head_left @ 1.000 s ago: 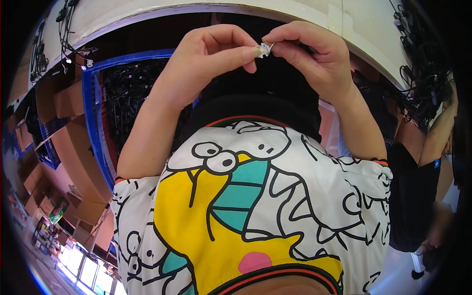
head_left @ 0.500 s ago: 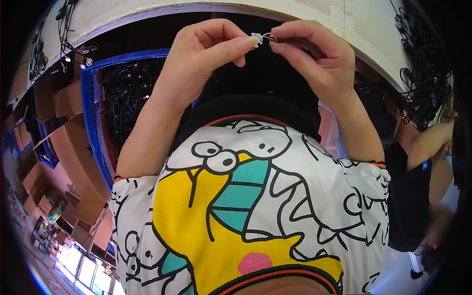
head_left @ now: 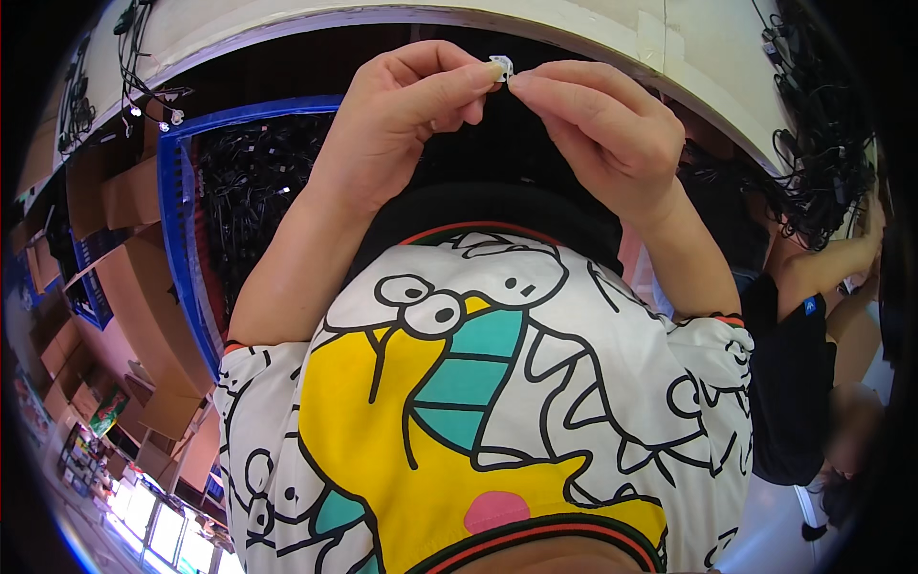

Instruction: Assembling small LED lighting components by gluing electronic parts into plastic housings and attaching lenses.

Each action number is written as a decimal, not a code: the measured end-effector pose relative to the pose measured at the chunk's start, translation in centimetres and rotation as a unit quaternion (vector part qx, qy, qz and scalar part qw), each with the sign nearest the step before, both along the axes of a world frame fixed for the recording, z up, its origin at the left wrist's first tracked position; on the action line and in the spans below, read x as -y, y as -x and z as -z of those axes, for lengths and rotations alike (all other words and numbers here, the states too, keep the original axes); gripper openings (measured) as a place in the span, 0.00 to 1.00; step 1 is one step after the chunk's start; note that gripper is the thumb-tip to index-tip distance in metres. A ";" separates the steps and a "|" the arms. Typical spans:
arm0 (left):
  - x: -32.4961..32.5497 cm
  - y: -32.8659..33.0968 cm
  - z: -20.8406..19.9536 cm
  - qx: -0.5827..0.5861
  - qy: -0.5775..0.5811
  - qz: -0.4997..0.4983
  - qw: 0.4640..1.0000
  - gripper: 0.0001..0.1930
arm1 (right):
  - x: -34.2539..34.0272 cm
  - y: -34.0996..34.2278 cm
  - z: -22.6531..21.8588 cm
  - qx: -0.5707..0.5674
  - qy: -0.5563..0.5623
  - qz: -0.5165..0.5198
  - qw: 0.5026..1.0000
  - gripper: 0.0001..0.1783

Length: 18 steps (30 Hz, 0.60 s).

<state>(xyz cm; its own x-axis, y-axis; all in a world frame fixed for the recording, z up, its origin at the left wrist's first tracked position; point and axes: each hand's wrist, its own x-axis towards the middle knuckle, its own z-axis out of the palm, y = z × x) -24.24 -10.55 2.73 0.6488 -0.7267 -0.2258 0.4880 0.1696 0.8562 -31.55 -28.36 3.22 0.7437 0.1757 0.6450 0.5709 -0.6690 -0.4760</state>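
A small white plastic connector (head_left: 503,67) is held up near the edge of the pale worktop. My left hand (head_left: 406,105) pinches it between thumb and index finger. From the other side, my right hand (head_left: 607,120) has its thumb and fingers pressed together, their tips touching or almost touching the connector. The thin wires at the connector are mostly covered by the right fingertips, so what these hold cannot be made out. Both hands are above my dark-clothed lap.
The pale worktop (head_left: 382,29) curves across the top. Black cables with white ends (head_left: 143,86) hang at its left; a tangle of black cables (head_left: 827,163) lies right. A blue-rimmed crate (head_left: 177,220) holds many cables beside cardboard boxes (head_left: 153,306). A person (head_left: 794,383) sits at right.
My right hand has moved left, up against the connector, and its fingers have drawn together. The wires that showed between the hands are now covered. My left hand keeps its pinch, shifted slightly.
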 end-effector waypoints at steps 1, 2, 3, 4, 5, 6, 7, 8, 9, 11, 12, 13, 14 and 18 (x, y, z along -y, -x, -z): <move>-0.1 0.1 0.0 0.006 -0.003 0.005 1.000 0.07 | 0.0 0.0 0.0 0.001 0.001 0.000 1.000 0.15; -0.2 0.1 0.0 0.006 -0.002 0.005 1.000 0.07 | -0.1 0.1 0.0 -0.003 0.004 0.002 1.000 0.14; -0.3 0.2 0.0 0.008 -0.005 0.008 1.000 0.07 | -0.1 0.2 0.0 -0.008 0.005 0.004 1.000 0.14; -0.4 0.2 -0.1 0.010 -0.007 0.010 1.000 0.08 | -0.2 0.2 -0.1 -0.007 0.007 0.004 1.000 0.14; -0.5 0.3 -0.1 0.010 -0.006 0.009 1.000 0.08 | -0.3 0.3 -0.1 -0.021 -0.004 0.003 1.000 0.13; -0.6 0.4 -0.1 0.008 -0.008 0.011 1.000 0.08 | -0.4 0.3 -0.1 -0.035 -0.014 0.003 0.999 0.12; -0.6 0.4 -0.2 0.007 -0.009 0.013 1.000 0.08 | -0.4 0.2 0.0 -0.034 -0.014 0.002 0.999 0.12; -0.7 0.4 -0.3 0.008 -0.009 0.012 1.000 0.08 | -0.3 -0.1 0.2 -0.055 -0.039 -0.013 0.998 0.11; -0.8 0.3 -0.4 0.020 -0.016 0.021 0.999 0.08 | -0.2 -0.3 0.3 -0.076 -0.064 -0.029 0.995 0.10; -0.8 0.1 -0.9 0.036 -0.020 0.032 0.999 0.08 | -0.7 -0.3 -0.1 -0.142 -0.146 -0.032 0.979 0.10; -0.8 0.1 -1.3 0.051 -0.028 0.039 0.998 0.07 | -0.9 -0.3 -0.3 -0.208 -0.227 -0.034 0.951 0.09; -0.8 0.1 -1.8 0.070 -0.036 0.044 0.996 0.07 | -1.1 -0.4 -0.5 -0.225 -0.261 -0.041 0.938 0.09; -0.9 0.1 -2.1 0.076 -0.033 0.043 0.996 0.07 | -1.2 -0.5 -0.8 -0.220 -0.257 -0.042 0.940 0.09; -1.0 -0.5 -1.7 0.095 -0.055 -0.032 0.993 0.08 | -1.3 -0.9 -2.8 -0.406 -0.441 -0.080 0.796 0.06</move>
